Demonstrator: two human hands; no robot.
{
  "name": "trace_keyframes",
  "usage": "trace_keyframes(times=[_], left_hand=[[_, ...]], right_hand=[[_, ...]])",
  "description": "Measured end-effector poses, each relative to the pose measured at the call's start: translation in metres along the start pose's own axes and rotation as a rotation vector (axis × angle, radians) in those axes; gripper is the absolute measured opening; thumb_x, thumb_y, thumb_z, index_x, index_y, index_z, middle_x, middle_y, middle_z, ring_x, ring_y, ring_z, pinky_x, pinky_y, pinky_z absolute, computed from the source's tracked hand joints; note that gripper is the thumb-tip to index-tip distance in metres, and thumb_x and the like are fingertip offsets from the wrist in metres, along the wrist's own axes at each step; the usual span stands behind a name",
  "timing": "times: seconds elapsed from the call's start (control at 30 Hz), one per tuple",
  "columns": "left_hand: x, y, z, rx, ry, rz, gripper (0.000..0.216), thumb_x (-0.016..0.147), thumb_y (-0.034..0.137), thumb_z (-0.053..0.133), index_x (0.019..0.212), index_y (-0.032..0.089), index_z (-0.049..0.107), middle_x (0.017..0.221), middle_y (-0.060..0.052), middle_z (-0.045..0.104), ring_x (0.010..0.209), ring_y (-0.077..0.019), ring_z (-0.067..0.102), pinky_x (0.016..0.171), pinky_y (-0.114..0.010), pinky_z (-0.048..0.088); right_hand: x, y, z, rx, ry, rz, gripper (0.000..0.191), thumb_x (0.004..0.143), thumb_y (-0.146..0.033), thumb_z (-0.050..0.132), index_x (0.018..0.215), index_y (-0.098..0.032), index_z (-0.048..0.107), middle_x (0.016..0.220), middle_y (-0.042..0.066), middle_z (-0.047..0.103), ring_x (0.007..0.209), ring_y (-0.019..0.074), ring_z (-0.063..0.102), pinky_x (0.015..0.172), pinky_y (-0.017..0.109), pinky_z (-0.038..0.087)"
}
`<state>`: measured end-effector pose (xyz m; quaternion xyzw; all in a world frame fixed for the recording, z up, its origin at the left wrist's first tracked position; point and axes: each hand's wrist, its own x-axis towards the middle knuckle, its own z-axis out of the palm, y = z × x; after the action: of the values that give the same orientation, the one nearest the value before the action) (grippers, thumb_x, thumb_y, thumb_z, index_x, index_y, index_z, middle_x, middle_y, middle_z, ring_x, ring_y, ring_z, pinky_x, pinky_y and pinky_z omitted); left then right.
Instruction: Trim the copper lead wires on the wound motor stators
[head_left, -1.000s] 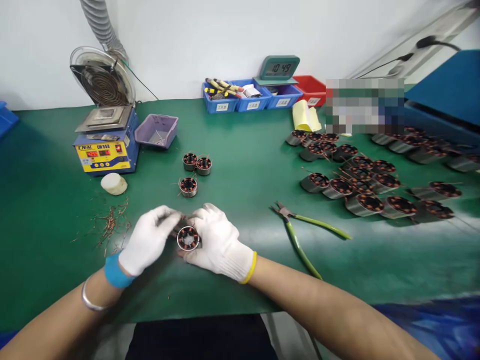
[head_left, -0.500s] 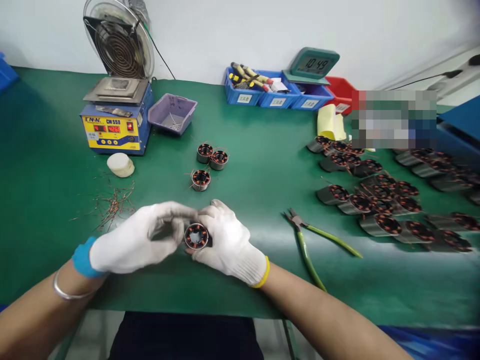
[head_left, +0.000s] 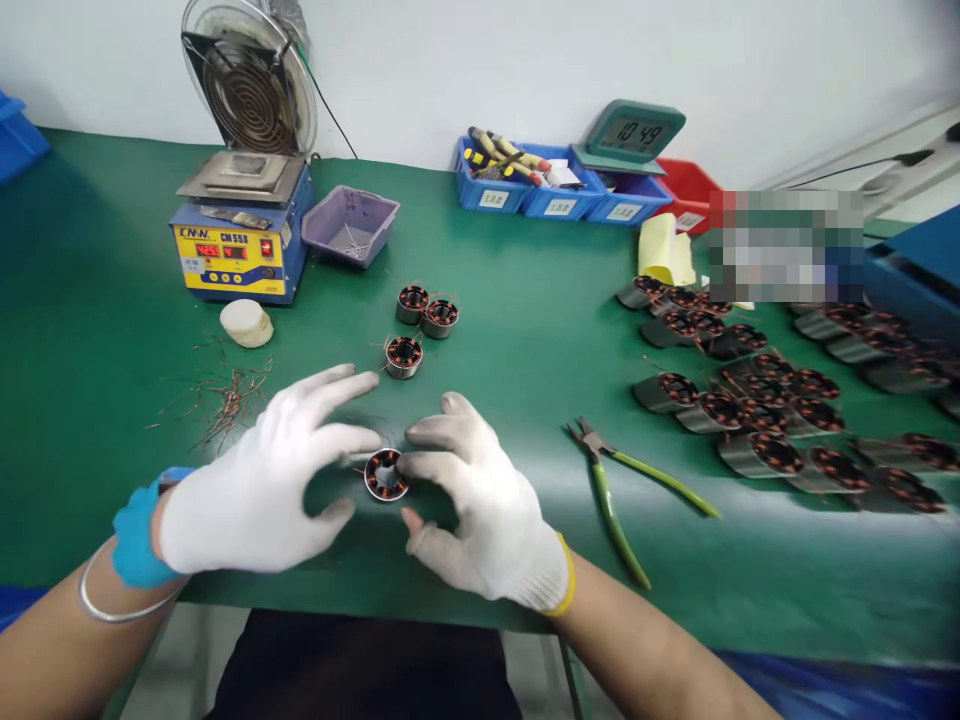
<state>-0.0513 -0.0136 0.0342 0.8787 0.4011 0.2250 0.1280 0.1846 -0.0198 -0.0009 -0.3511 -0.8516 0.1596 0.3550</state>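
Observation:
A small motor stator (head_left: 376, 488) with copper windings and a metal rim stands on the green table between my gloved hands. My left hand (head_left: 262, 480) is on its left side, fingers spread and thumb apart, holding nothing. To its right, my right hand (head_left: 491, 515) is also open; a fingertip overlaps the stator's rim, though I cannot tell whether it touches. The bare tip of the right thumb shows through the glove. Just beyond my hands stands another wound stator (head_left: 403, 358), with two more behind it.
Green-handled cutters (head_left: 611, 500) lie open to the right, before rows of stators (head_left: 761, 450). At left are wire scraps (head_left: 232, 400), a round whitish block (head_left: 246, 323), a purple tray (head_left: 313, 243) and a blue-yellow heating unit (head_left: 244, 265). Blue tool boxes (head_left: 491, 198) line the back.
Both hands have let go of the stator and drawn apart, fingers opening. It now stands on the table between them. The whole view has shifted slightly.

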Motion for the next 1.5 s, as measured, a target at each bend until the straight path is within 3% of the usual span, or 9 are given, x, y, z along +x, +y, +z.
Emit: trace_keyframes(times=[0.2,0.57,0.73,0.9,1.07,1.13,1.27,1.37,1.5], left_hand=[[0.0,0.003,0.006,-0.119,0.084,0.189,0.016,0.085,0.007,0.058,0.09,0.02,0.066,0.135,-0.01,0.054,0.133,-0.0276,0.044,0.106,-0.046,0.044],[-0.003,0.003,-0.001,-0.186,-0.009,0.127,0.021,0.089,0.008,0.05,0.092,0.021,0.065,0.137,-0.007,0.053,0.133,-0.0236,0.044,0.109,-0.041,0.042],[-0.003,0.003,0.0,-0.222,-0.039,0.093,0.019,0.09,0.01,0.05,0.091,0.021,0.065,0.14,-0.008,0.052,0.134,-0.0215,0.043,0.11,-0.041,0.04],[-0.005,0.003,-0.013,-0.277,-0.193,0.103,0.021,0.086,0.007,0.053,0.085,0.024,0.066,0.142,-0.001,0.052,0.139,-0.0203,0.039,0.112,-0.038,0.041],[-0.014,-0.006,-0.025,-0.186,-0.364,0.163,0.019,0.083,0.008,0.055,0.073,0.024,0.061,0.138,0.004,0.058,0.139,-0.0193,0.039,0.108,-0.034,0.044],[-0.014,-0.003,-0.021,-0.164,-0.276,0.105,0.016,0.08,0.015,0.061,0.067,0.022,0.056,0.129,0.002,0.064,0.135,-0.0215,0.044,0.107,-0.037,0.045],[-0.004,0.016,0.007,-0.093,0.216,-0.045,0.016,0.078,0.032,0.068,0.075,0.02,0.058,0.112,-0.008,0.069,0.119,-0.025,0.057,0.101,-0.04,0.047],[0.004,0.027,0.032,-0.023,0.161,-0.033,0.03,0.079,0.044,0.065,0.09,0.017,0.064,0.102,-0.009,0.07,0.102,-0.0273,0.063,0.097,-0.047,0.047],[0.003,0.025,0.052,0.139,0.104,-0.03,0.025,0.088,0.036,0.056,0.077,0.016,0.063,0.077,-0.006,0.066,0.078,-0.0239,0.063,0.088,-0.049,0.047]], right_hand=[[0.01,0.001,0.011,0.093,-0.095,-0.009,0.021,0.085,-0.016,0.054,0.102,-0.023,0.064,0.112,0.01,0.063,0.114,0.0261,0.056,0.108,0.053,0.038],[0.017,0.0,0.005,0.306,-0.36,0.029,0.016,0.079,-0.012,0.06,0.088,-0.022,0.068,0.116,0.008,0.061,0.117,0.0263,0.053,0.1,0.047,0.045],[0.019,-0.003,0.006,0.343,-0.36,0.023,0.012,0.08,-0.015,0.063,0.089,-0.021,0.067,0.116,0.01,0.06,0.116,0.0254,0.053,0.101,0.045,0.044],[0.015,-0.004,0.009,0.362,-0.336,0.072,0.008,0.08,-0.013,0.059,0.081,-0.021,0.061,0.103,0.008,0.062,0.104,0.0237,0.058,0.091,0.042,0.05],[0.009,0.003,0.006,0.451,-0.301,0.114,0.012,0.084,-0.01,0.053,0.086,-0.022,0.056,0.109,0.01,0.062,0.113,0.023,0.058,0.092,0.039,0.05],[0.008,0.004,0.006,0.451,-0.272,0.126,0.014,0.084,-0.009,0.054,0.089,-0.022,0.056,0.108,0.01,0.062,0.111,0.0223,0.059,0.091,0.038,0.05],[0.008,0.0,0.008,0.424,-0.243,0.155,0.01,0.084,-0.012,0.055,0.086,-0.022,0.056,0.109,0.009,0.061,0.107,0.0211,0.06,0.089,0.036,0.051],[0.008,-0.002,0.007,0.401,-0.231,0.204,0.01,0.085,-0.013,0.054,0.082,-0.022,0.054,0.11,0.009,0.06,0.107,0.0204,0.06,0.089,0.035,0.051],[-0.003,-0.002,0.001,0.263,-0.147,0.215,0.007,0.088,-0.015,0.051,0.087,-0.022,0.054,0.108,0.01,0.059,0.115,0.023,0.056,0.094,0.038,0.048]])
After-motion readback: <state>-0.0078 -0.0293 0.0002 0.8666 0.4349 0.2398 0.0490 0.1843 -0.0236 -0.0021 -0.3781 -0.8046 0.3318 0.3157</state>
